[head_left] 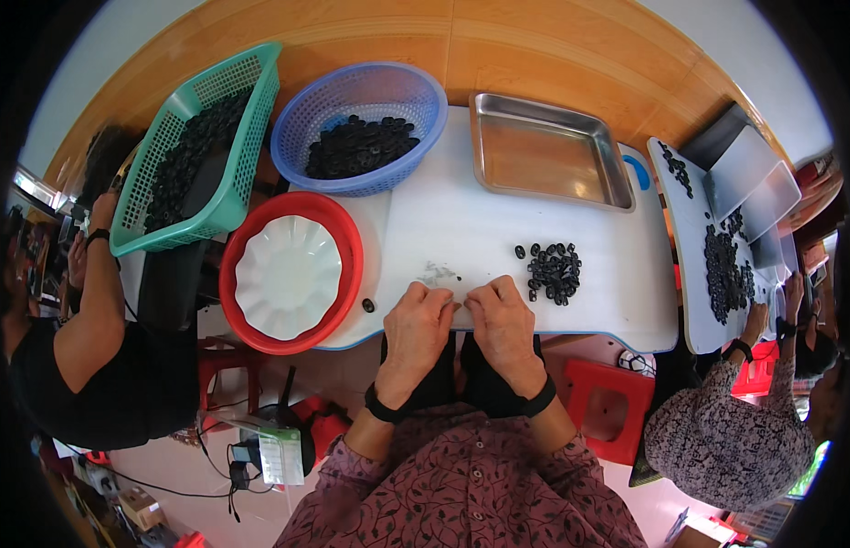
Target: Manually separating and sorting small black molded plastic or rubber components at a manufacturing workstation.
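Observation:
My left hand [416, 331] and my right hand [503, 329] meet at the front edge of the white table [425, 215]. Both are closed, fingertips pinched and almost touching. What they hold, if anything, is too small and hidden to make out. Just beyond the fingertips lie tiny grey scraps [436, 271] and a black speck. A pile of small black oval pieces [554, 274] lies right of my right hand. One single black piece [368, 305] rests left of my left hand.
A red basin [231, 265] holding a white scalloped dish [288, 274] stands at left. Behind are a blue basket [288, 137] and a green basket [132, 219] of black pieces, and a steel tray [553, 151]. Co-workers sit on both sides; a red stool [607, 406] stands below.

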Tool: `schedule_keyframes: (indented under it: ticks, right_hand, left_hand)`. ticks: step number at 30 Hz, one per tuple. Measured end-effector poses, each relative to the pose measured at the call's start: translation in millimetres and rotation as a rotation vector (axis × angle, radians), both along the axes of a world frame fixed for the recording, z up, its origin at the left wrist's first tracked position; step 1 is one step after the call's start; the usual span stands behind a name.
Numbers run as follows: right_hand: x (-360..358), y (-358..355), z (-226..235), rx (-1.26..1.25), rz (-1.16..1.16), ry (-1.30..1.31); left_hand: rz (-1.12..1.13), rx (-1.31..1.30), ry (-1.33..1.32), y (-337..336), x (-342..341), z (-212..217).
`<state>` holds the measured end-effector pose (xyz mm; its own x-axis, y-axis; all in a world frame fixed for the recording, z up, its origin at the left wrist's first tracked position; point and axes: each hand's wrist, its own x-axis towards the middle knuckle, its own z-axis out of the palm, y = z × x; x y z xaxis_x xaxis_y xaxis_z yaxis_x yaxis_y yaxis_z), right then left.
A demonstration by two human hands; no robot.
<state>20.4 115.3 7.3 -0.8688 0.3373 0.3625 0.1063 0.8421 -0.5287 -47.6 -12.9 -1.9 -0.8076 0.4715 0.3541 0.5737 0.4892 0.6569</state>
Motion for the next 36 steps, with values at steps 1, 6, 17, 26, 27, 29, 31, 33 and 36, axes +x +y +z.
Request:
schedule_keyframes:
  ticks: [1, 6, 17, 26, 27, 29, 31, 33, 36]
  right_hand:
    - [0, 0, 0, -0.006, -0.004, -0.007]
    - [0, -1, -7, 0.017, -0.021, 0.029]
    - [2, 0, -13, -0.052, -0.03, 0.093]
    - [2, 2, -15, -0.031, -0.034, 0.148]
    - [3, 2, -16, -0.036, -0.026, 0.166]
    - [6, 2, -14, -0.031, -0.029, 0.185]
    - [12, -3, -11, -0.154, -0.028, 0.168]
    - [21, -2, -11, -0.185, -0.05, 0.156]
    - [33, 2, -9, -0.344, -0.085, 0.19]
  left_hand:
    - [0.009, -0.015, 0.014, 1, 0, 0]
    - [0.014, -0.042, 0.06, 6, -3, -2]
    - [-0.004, 0.079, 0.039, 11, -21, -7]
    - [0.057, -0.003, -0.039, -8, -17, 11]
    - [0.049, 0.003, -0.039, -7, -17, 9]
    - [0.092, -0.033, 0.041, -3, -19, 4]
    - [0.052, 0.04, -0.016, 4, -16, 8]
    - [0.016, 0.111, -0.07, 10, -13, 16]
    - [-0.198, 0.188, -0.253, 26, -6, 23]
